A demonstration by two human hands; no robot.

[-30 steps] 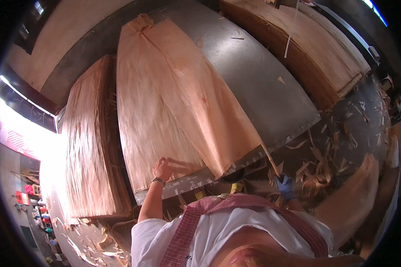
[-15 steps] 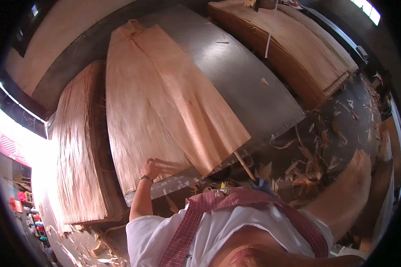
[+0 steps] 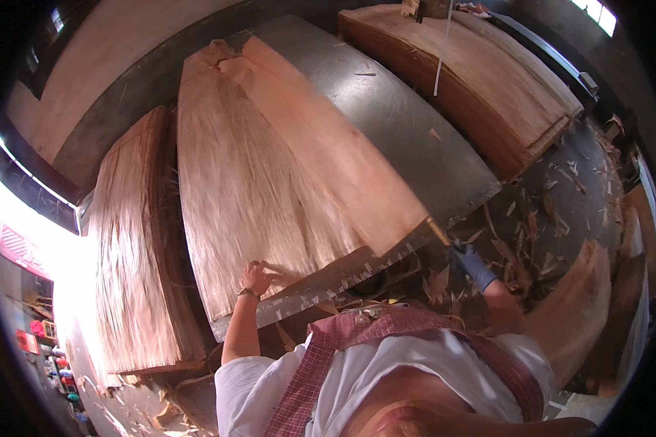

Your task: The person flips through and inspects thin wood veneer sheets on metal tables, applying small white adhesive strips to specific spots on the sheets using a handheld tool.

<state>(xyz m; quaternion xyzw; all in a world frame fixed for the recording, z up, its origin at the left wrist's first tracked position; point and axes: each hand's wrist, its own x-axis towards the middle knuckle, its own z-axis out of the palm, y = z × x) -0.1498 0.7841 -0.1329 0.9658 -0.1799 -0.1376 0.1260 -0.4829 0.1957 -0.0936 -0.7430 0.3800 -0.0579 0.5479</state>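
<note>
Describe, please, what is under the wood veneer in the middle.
Grey metal tabletop borders the wood veneer, so it apparently lies underneath. A stick in the gloved right hand meets the veneer's lower right corner. Whether it continues below is covered; nothing else beneath is visible.

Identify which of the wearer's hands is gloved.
The right hand, in a blue glove and holding a slim yellowish-brown stick; the left hand, on the pale-brown wood sheet, is ungloved.

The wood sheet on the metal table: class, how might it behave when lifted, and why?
The wood sheet would probably flop, since its surface ripples and its far end bunches up. It seems light for its size, given its thin edge. It may tear: ragged scraps lie nearby.
</note>
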